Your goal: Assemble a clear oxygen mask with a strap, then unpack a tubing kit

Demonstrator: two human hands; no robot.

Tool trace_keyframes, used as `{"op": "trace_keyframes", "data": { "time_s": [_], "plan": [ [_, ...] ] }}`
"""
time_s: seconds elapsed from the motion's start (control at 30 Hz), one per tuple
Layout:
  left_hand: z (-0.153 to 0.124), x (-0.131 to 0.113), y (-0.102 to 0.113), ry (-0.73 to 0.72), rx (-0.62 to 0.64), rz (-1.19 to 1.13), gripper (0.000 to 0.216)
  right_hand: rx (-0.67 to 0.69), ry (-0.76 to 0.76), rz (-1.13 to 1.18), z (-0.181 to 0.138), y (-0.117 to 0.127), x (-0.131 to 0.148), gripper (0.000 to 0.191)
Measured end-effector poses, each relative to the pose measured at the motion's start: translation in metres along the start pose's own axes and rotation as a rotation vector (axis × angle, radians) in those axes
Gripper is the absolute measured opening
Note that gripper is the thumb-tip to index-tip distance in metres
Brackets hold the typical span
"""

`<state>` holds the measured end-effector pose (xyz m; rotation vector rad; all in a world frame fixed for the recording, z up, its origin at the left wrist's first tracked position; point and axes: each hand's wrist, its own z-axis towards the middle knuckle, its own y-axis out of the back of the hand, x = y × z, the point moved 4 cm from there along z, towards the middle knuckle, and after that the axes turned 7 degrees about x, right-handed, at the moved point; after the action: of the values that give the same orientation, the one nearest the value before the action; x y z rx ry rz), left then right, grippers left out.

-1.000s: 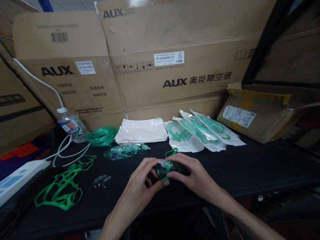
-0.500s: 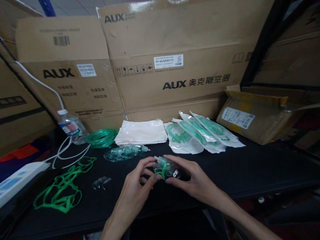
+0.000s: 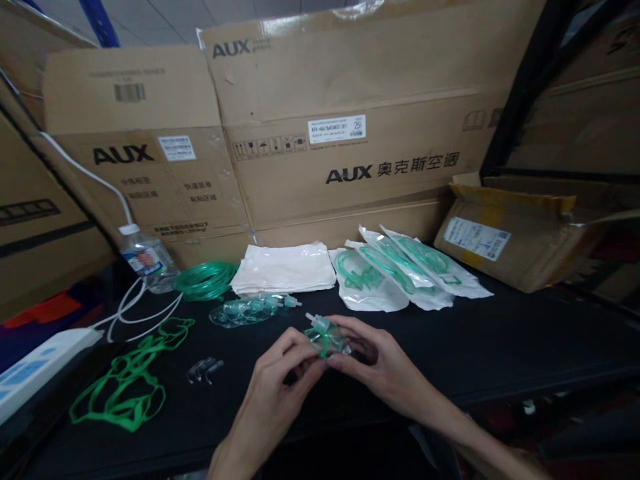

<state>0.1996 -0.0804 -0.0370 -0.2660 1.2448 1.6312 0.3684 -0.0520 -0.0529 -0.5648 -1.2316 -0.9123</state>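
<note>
Sealed pouches (image 3: pixel 400 270) holding green tubing behind the mask (image 3: pixel 327 337), clear mask with green strap, left hand (image 3: pixel 280 393) and right hand (image 3: pixel 380 367) both pinching it, fingers clamped

- A single view is given, taken from head height and aimed forward and down.
- The black matte tabletop (image 3: pixel 500 340) is seen close below; brown corrugated cardboard boxes (image 3: pixel 350 100) are faced behind it.

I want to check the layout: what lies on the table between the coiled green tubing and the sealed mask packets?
In the head view, a flat stack of white bags lies between the coiled green tubing and the sealed mask packets.
</note>
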Motion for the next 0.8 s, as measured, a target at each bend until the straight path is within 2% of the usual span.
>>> {"op": "trace_keyframes", "data": {
  "time_s": [0.1,0.27,0.4,0.5,0.57,0.73,0.8],
  "plan": [
    [-0.001,-0.002,0.006,0.011,-0.062,0.064,0.011,-0.082,-0.029,0.076,0.002,0.004,-0.003,0.045],
    [-0.005,-0.005,0.016,0.064,-0.202,0.092,0.032,-0.319,-0.028,0.072,0.002,0.021,-0.007,0.050],
    [-0.010,0.005,0.024,0.222,-0.308,-0.025,0.046,-0.435,-0.007,0.063,-0.001,0.028,-0.004,0.062],
    [-0.019,0.019,0.038,0.392,-0.393,-0.108,0.056,-0.453,-0.004,0.090,-0.003,0.029,-0.001,0.067],
    [-0.026,0.026,0.053,0.470,-0.402,-0.087,0.059,-0.442,-0.014,0.114,-0.005,0.027,0.000,0.065],
    [-0.039,0.024,0.090,0.554,-0.247,0.291,0.058,-0.383,-0.060,0.190,-0.011,0.016,0.000,0.065],
    [-0.040,0.019,0.098,0.556,-0.262,0.445,0.054,-0.349,-0.067,0.201,-0.013,0.011,-0.002,0.063]
  ]
}}
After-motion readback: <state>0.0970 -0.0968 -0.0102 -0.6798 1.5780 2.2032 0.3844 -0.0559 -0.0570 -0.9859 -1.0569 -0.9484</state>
